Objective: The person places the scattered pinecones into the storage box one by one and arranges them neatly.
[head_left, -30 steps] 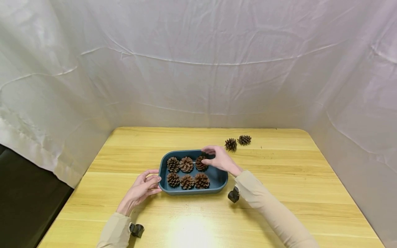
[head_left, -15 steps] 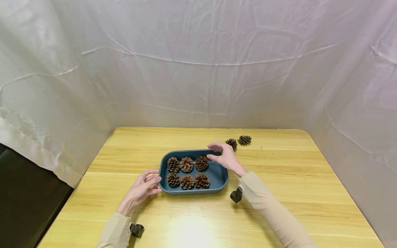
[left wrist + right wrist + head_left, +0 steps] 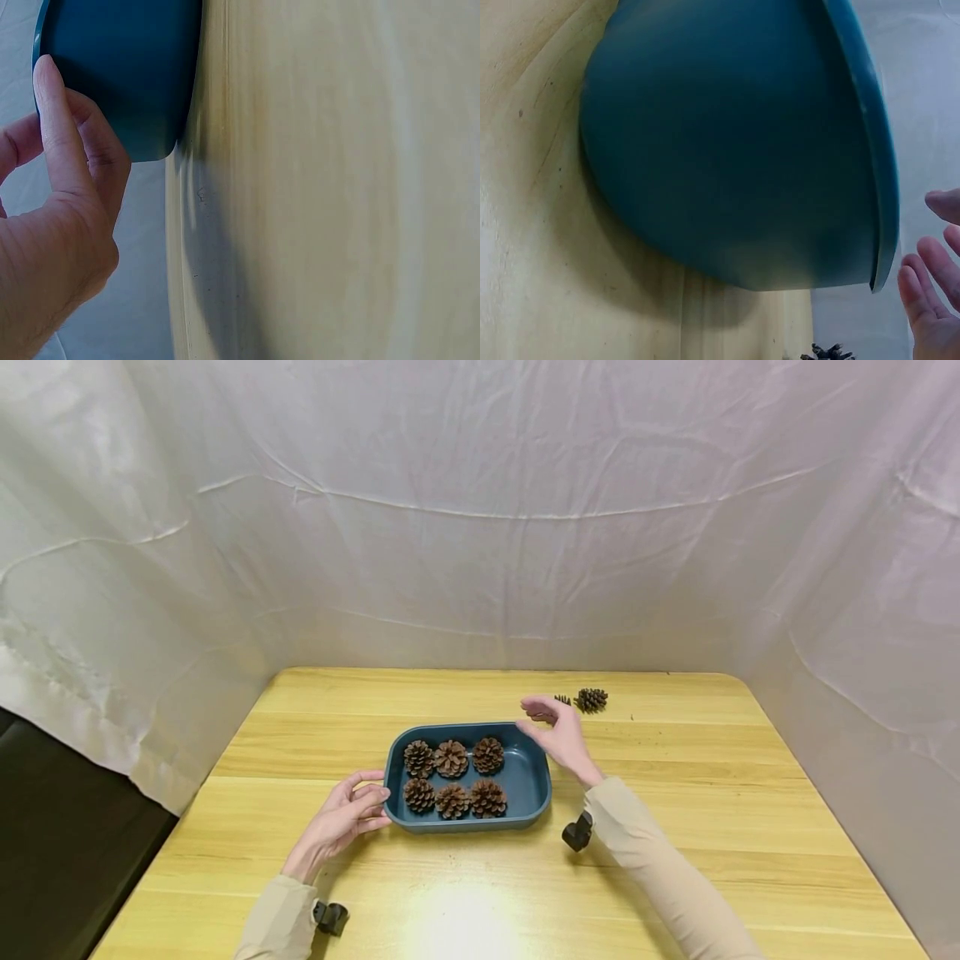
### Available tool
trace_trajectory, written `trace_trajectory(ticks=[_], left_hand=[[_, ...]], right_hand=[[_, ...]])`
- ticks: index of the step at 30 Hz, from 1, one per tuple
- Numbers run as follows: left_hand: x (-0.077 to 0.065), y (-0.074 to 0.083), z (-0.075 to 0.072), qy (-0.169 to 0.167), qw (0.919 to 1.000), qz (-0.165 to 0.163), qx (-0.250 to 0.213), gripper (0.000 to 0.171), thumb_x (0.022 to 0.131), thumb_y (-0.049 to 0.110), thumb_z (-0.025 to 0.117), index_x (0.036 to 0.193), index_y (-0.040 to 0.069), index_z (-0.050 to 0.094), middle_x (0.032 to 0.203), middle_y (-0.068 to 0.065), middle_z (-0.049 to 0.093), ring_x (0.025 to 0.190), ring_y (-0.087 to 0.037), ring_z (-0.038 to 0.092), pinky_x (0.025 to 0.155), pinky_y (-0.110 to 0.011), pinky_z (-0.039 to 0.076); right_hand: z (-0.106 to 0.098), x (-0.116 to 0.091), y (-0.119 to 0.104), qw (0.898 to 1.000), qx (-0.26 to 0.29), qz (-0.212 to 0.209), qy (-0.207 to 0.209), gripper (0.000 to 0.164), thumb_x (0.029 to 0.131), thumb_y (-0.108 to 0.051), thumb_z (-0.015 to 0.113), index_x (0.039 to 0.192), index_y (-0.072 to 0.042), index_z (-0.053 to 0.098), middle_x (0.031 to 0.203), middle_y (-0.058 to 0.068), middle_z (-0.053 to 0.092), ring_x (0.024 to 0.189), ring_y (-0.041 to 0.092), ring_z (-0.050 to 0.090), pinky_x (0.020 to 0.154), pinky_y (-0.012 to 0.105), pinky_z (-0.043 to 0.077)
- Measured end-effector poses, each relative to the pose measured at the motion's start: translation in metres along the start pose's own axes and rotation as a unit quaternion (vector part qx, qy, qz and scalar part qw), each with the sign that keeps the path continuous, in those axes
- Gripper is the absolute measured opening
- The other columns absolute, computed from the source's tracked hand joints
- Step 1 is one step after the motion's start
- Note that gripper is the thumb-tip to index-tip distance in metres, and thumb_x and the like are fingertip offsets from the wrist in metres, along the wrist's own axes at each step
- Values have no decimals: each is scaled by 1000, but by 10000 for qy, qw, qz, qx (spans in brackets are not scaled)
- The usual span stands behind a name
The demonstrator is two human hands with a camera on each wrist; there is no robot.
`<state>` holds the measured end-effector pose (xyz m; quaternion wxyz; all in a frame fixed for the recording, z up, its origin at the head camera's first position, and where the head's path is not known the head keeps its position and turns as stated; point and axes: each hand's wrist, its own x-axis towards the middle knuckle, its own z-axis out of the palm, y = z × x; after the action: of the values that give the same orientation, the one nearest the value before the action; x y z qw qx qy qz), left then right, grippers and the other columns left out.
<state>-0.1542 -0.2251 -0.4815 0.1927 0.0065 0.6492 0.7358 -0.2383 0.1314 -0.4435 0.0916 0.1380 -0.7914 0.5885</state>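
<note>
My left hand [image 3: 352, 810] holds the left end of a deep blue tray [image 3: 465, 827], its thumb at the rim and its other fingers against the outer wall. In the left wrist view, that hand [image 3: 71, 180] touches the wall and rim of the tray [image 3: 127, 82]. Several brown pine cones [image 3: 452, 758] lie in two rows in the left and middle of the tray. Over its back right corner, my right hand [image 3: 561, 735] hangs with fingers apart and nothing between them. The right wrist view has this hand [image 3: 934, 277] beside the tray's rim [image 3: 877, 150].
Two darker pine cones lie on the wooden table [image 3: 675, 777] behind the tray: one [image 3: 592, 699] fully visible, the other [image 3: 562, 700] mostly hidden by my right hand. White cloth [image 3: 480, 527] hangs behind the table and at both sides.
My right hand has let go of the pine cone in the back row and moved right and back, towards the two loose cones. My left hand and the tray have stayed put.
</note>
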Motion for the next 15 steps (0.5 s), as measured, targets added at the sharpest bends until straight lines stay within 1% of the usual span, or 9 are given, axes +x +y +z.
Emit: trace_trajectory(ticks=[1, 3, 4, 7, 8, 10, 11, 15], left_hand=[[0, 0, 0, -13, 10000, 13, -5, 38, 102, 7, 55, 135, 1, 38, 100, 5, 62, 76, -7, 67, 76, -24, 63], [-1, 1, 0, -20, 10000, 14, -18, 38, 102, 7, 55, 135, 1, 38, 99, 5, 62, 75, -7, 68, 75, -24, 63], [-1, 1, 0, -23, 10000, 13, -28, 37, 102, 7, 55, 135, 1, 38, 99, 4, 63, 76, -7, 67, 75, -24, 63], [0, 0, 0, -35, 10000, 9, -23, 36, 102, 7, 55, 134, 3, 39, 100, 5, 63, 76, -7, 68, 75, -23, 63], [0, 0, 1, -22, 10000, 10, -27, 36, 102, 7, 55, 134, 3, 39, 100, 5, 63, 75, -7, 67, 75, -23, 63], [0, 1, 1, -19, 10000, 4, -40, 37, 102, 6, 55, 134, 2, 39, 100, 5, 63, 75, -7, 67, 75, -23, 63], [0, 1, 1, -25, 10000, 3, -36, 37, 102, 6, 55, 135, 2, 38, 100, 5, 63, 75, -7, 67, 75, -23, 63], [-1, 2, 1, -34, 10000, 8, -53, 41, 102, 7, 55, 137, -1, 36, 100, 4, 63, 75, -6, 66, 75, -23, 63]], right_hand=[[-1, -1, -4, 10000, -19, 51, 49, 36, 88, 4, 72, 121, 14, 62, 120, 34, 65, 112, 51, 60, 103, 57, 52], [-3, -1, -8, 9997, -26, 171, 149, 36, 88, 5, 72, 121, 15, 62, 121, 35, 65, 112, 51, 61, 101, 43, 57], [-4, -1, -7, 9996, -53, 200, 206, 36, 88, 5, 72, 122, 14, 62, 121, 34, 65, 112, 50, 61, 100, 39, 57], [-5, 2, 6, 9989, -66, 192, 430, 36, 88, 3, 72, 122, 11, 64, 122, 32, 66, 112, 49, 62, 98, 35, 57], [-5, 4, 12, 9985, -42, 192, 503, 36, 88, 3, 72, 123, 9, 64, 122, 31, 66, 112, 48, 63, 99, 37, 57], [-7, 5, 18, 9978, 7, 155, 645, 36, 88, 2, 73, 123, 8, 65, 122, 31, 66, 110, 46, 63, 101, 52, 55], [-8, 5, 19, 9974, 63, 138, 711, 35, 88, 3, 73, 122, 7, 65, 122, 31, 66, 109, 46, 63, 101, 54, 54], [-12, 6, 25, 9952, 121, 190, 949, 34, 88, 2, 73, 121, 6, 66, 119, 30, 67, 108, 45, 63, 100, 51, 55]])
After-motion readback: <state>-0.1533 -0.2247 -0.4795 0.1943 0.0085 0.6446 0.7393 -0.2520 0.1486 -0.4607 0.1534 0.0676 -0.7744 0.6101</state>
